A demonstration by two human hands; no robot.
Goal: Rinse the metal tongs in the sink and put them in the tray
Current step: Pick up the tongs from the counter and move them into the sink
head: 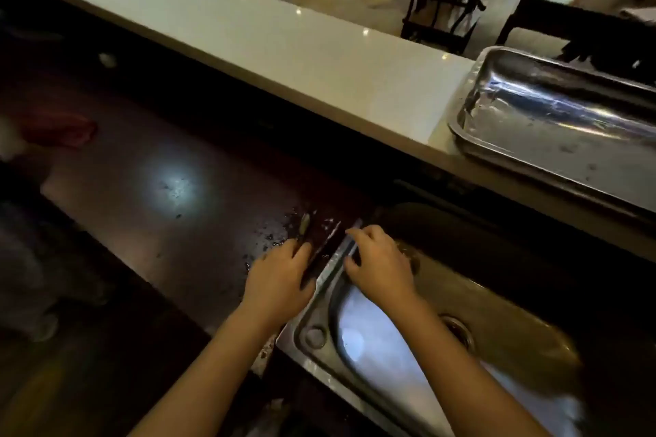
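Note:
The metal tongs (305, 225) lie on the dark wet counter beside the sink's left rim, and only their pale tips show clearly. My left hand (280, 280) covers their near end, with the fingers closed over it. Just to the right, my right hand (381, 268) has curled fingers on the sink's rim (321, 289). It is too dim and blurred to tell whether that hand grips part of the tongs. The steel sink (497, 333) opens below and right of both hands. The empty metal tray (553, 138) stands on the white ledge at the far right.
A white raised ledge (284, 46) runs diagonally behind the dark counter (170, 188), which is wet with specks near the tongs. A red cloth (60, 131) lies at the far left. The sink drain (459, 330) sits right of my right forearm. Dark chairs stand beyond the ledge.

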